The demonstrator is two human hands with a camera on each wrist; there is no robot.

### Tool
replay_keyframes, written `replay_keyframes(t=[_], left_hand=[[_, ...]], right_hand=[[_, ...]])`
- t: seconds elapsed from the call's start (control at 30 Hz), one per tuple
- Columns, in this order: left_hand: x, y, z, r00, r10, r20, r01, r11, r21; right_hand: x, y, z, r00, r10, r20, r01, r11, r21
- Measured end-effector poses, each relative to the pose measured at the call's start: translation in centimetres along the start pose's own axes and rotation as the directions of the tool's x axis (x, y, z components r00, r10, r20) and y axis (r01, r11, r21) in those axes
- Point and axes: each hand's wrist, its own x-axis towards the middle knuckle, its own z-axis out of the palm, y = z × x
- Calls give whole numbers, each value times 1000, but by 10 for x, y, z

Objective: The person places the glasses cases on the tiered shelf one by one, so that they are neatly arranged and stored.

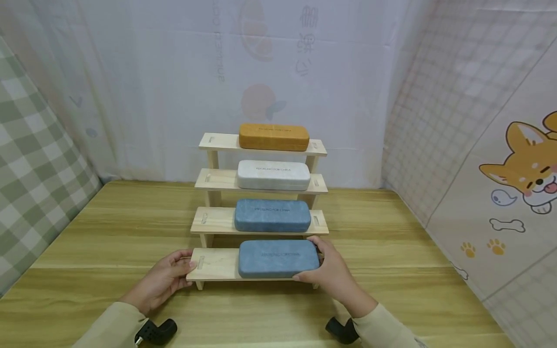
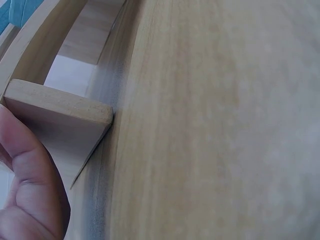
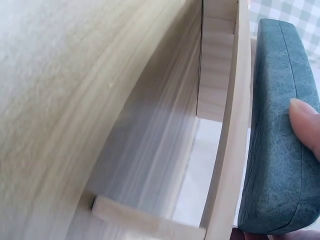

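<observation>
A blue glasses case [image 1: 278, 259] lies on the lowest step of a stepped wooden display stand [image 1: 217, 263], right of the step's middle. My right hand [image 1: 332, 268] grips the case's right end, thumb along its near side; the right wrist view shows the thumb [image 3: 306, 125] against the case's seam. My left hand [image 1: 167, 275] holds the left end of that step, its thumb near the top edge. In the left wrist view the fingers [image 2: 32, 185] are close to the stand's leg [image 2: 60, 107]; part of the hand is cut off there.
Higher steps carry another blue case [image 1: 272, 215], a white case [image 1: 273, 175] and an orange-brown case [image 1: 274, 137] at the top. The stand is on a wood-grain table [image 1: 391, 270]. Behind it hangs a pale printed curtain [image 1: 165, 96]; a green checked cloth [image 1: 35, 159] borders the left.
</observation>
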Motion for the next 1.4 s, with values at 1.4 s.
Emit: replay_keyframes(t=[1.4], left_hand=[[-1,0,0,1000,-2,-16,2,1000,2]], right_hand=[[2,-2,11,997,-67,50,72,991,-110]])
